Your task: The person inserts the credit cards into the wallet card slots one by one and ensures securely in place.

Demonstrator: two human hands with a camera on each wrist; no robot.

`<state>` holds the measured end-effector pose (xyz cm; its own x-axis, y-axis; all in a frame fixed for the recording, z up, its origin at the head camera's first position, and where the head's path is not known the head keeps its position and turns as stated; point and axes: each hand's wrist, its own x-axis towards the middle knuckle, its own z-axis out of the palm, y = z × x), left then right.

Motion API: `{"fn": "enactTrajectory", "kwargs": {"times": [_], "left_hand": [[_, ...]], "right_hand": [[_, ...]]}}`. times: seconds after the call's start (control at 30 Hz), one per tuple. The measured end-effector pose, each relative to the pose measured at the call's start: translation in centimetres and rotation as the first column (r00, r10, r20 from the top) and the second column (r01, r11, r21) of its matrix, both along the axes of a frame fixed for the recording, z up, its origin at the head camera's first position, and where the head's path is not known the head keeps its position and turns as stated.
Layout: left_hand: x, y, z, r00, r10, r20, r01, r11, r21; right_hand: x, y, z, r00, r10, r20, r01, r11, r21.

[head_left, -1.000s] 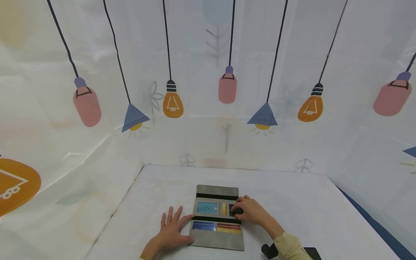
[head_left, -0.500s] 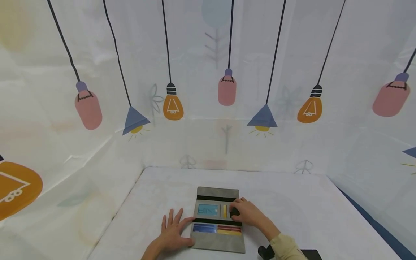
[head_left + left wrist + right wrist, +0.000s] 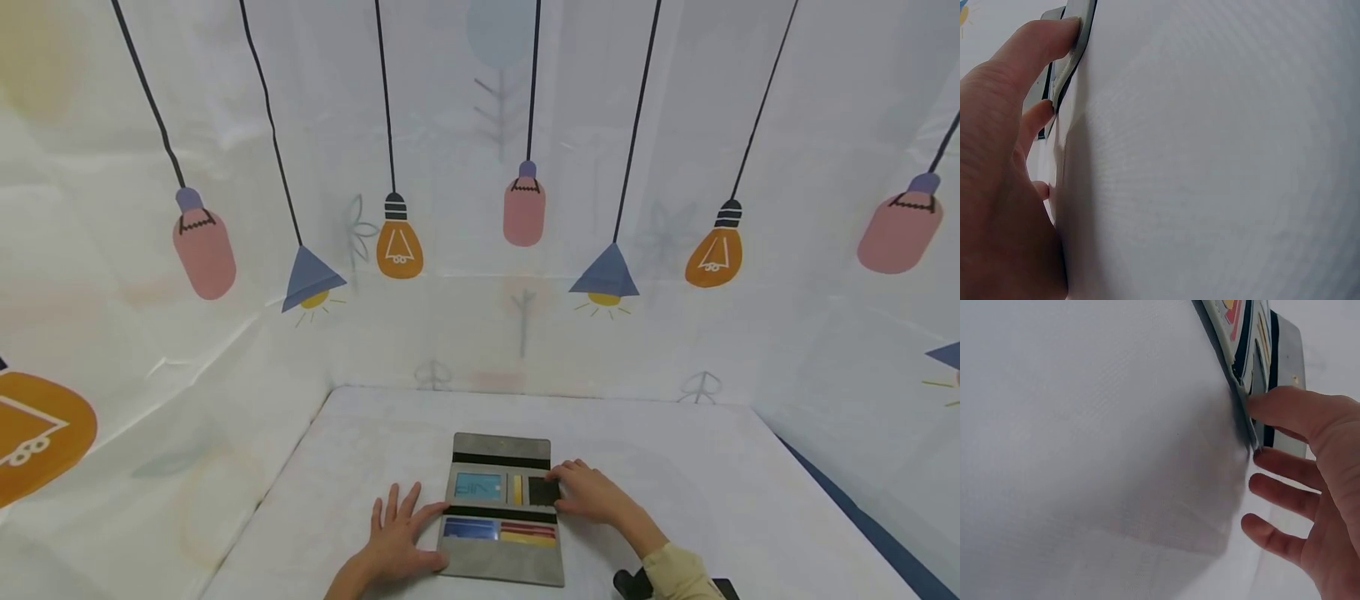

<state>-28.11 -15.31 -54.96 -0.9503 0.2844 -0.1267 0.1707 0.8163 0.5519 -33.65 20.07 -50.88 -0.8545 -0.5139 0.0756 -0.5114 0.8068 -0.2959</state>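
An unfolded grey wallet (image 3: 501, 563) lies flat on the white table. A blue card (image 3: 478, 487) shows in its middle panel, with a narrow yellow strip and a black square (image 3: 542, 492) beside it. Blue cards and red and yellow ones fill slots below. My left hand (image 3: 396, 540) is spread, its thumb and index fingertips at the wallet's left edge. My right hand (image 3: 596, 493) touches the right edge beside the black square. In the right wrist view, its thumb (image 3: 1285, 407) rests against the wallet's edge while the other fingers extend loosely apart.
The white table (image 3: 667, 458) stretches around the wallet. White wall sheeting (image 3: 465, 325) printed with lamps and bulbs surrounds its back and sides. A black device (image 3: 633, 583) sits by the right sleeve (image 3: 678, 573).
My right fingers have let go of the black piece, which now lies flat in the middle panel, and have drawn right to the wallet's edge. My left hand has stayed put.
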Motion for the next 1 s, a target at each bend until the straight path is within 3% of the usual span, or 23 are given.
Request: {"fn": "enactTrajectory", "kwargs": {"times": [0.17,0.4,0.7,1.0], "left_hand": [[0.2,-0.1,0.2,1.0,-0.008,-0.015,0.008,1.0,0.006],[0.3,-0.1,0.3,1.0,-0.01,-0.027,0.01,1.0,0.005],[0.2,0.0,0.0,1.0,0.001,-0.026,-0.001,1.0,-0.006],[0.3,0.1,0.3,1.0,0.009,-0.015,-0.009,1.0,0.01]], "right_hand": [[0.0,-0.4,-0.1,0.998,0.024,-0.052,-0.023,0.999,0.031],[-0.2,-1.4,-0.3,0.999,0.008,-0.049,-0.006,0.999,0.044],[-0.2,-2.5,-0.4,0.989,0.078,-0.122,-0.07,0.995,0.071],[0.1,-4.2,-0.6,0.989,0.057,-0.133,-0.044,0.994,0.097]]}}
